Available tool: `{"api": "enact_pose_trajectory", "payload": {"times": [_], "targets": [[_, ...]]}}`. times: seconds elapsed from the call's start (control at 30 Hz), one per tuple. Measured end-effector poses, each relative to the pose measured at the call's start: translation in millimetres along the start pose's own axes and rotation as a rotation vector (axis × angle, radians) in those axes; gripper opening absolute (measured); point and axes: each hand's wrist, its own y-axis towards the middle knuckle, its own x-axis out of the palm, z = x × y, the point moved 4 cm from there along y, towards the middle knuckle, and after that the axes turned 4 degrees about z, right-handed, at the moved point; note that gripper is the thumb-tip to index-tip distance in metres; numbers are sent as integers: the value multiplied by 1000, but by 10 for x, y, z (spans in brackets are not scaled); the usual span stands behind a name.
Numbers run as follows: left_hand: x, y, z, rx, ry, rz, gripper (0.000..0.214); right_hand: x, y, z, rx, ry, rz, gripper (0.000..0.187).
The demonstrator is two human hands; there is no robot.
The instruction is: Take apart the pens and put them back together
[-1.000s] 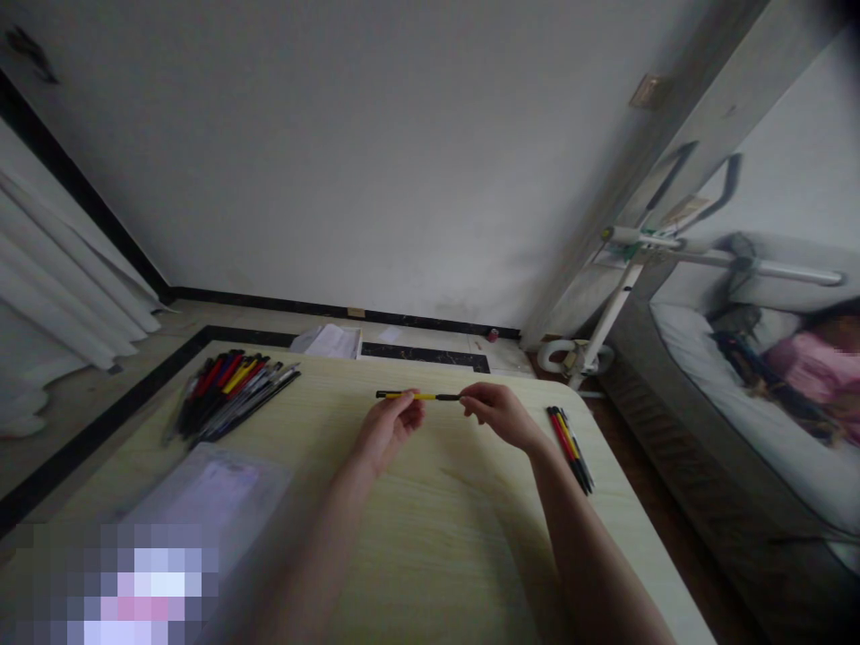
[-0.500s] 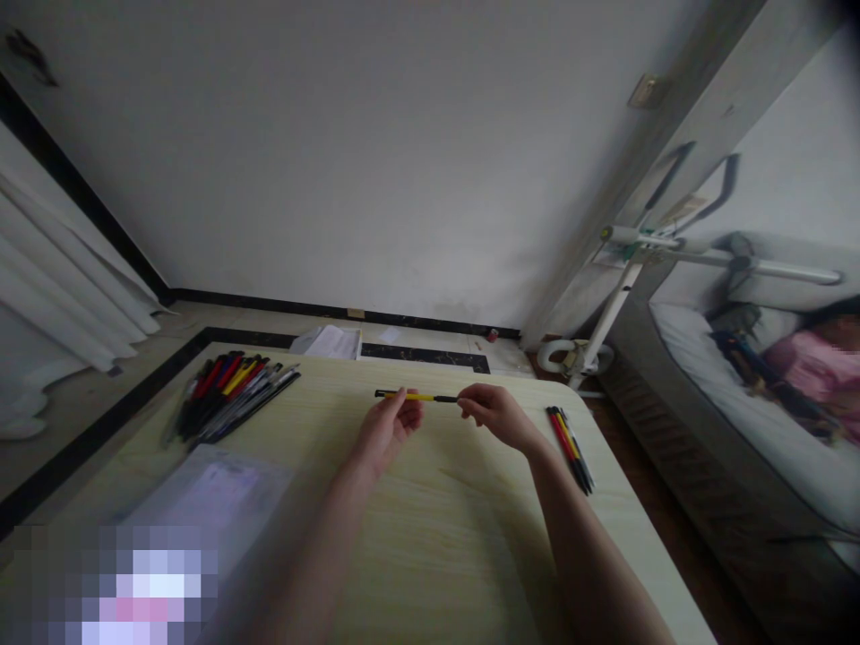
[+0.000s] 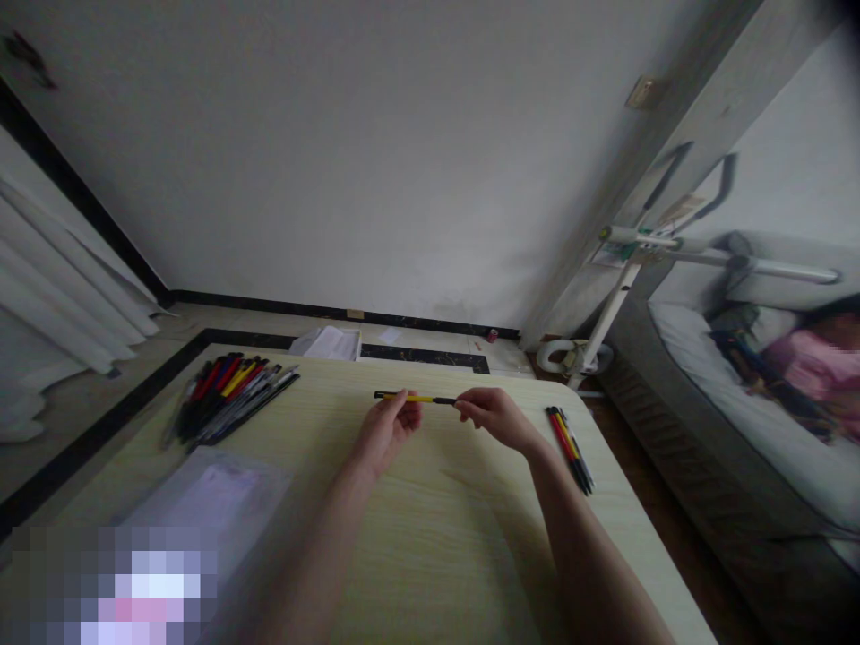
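A yellow pen [image 3: 422, 399] with black ends lies level between my two hands, over the far half of the table [image 3: 430, 537]. Its left part is pinched between the thumb and fingers of my left hand [image 3: 390, 425]. My right hand [image 3: 494, 414] pinches the black end on the right, and its fingertips hide the tip. To the right, a small group of pens [image 3: 570, 448], with red, yellow and clear ones, rests side by side. At the far left lies a heap of pens [image 3: 232, 394] in red, black, yellow and clear.
A clear plastic bag [image 3: 215, 493] lies on the table's left side, beside a blurred-out patch. Beyond the far edge stands a white box [image 3: 329, 342] with papers. On the right are exercise equipment [image 3: 622, 296] and a sofa [image 3: 732, 430] with a person in pink [image 3: 816, 358].
Almost nothing differs. Both hands keep their hold on the yellow pen, and my right hand has shifted very slightly left.
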Motion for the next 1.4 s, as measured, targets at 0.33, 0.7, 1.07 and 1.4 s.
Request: {"api": "enact_pose_trajectory", "payload": {"times": [0.33,0.7,1.07,1.4], "targets": [[4,-1,1,2,-8,16,21,4,18,43,-4,51,25,29],[6,-1,-2,13,-3,0,21,0,23,64,1,51,49,26],[9,13,-14,29,2,12,20,23,13,7,-8,30,30,22],[11,4,-9,43,27,16,20,48,22,28,-17,5,15,25]]}}
